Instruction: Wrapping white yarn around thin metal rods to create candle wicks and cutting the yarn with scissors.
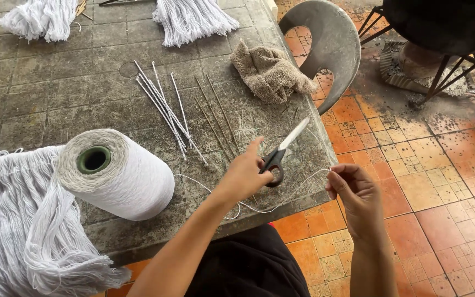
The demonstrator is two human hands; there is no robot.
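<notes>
Right, big stuff first: stone table [39, 93] carries everything, w/ a heap of white yarn [12, 220] and a large white thread cone [119, 173] well off to the far side of the left hand [246, 175]. That hand rests on the black-handled scissors [277, 157], fingers by the loop, blades shut and pointing away from the grip; it isn't closed round them. Right hand [355, 195] is pinched narrow on the white thread [298, 190], which sags from the fingertips, passes under the left hand and runs back to the cone. Risk, imo: the slack strand sits near the blades, so it could snag on them, or on the rough table edge.
</notes>
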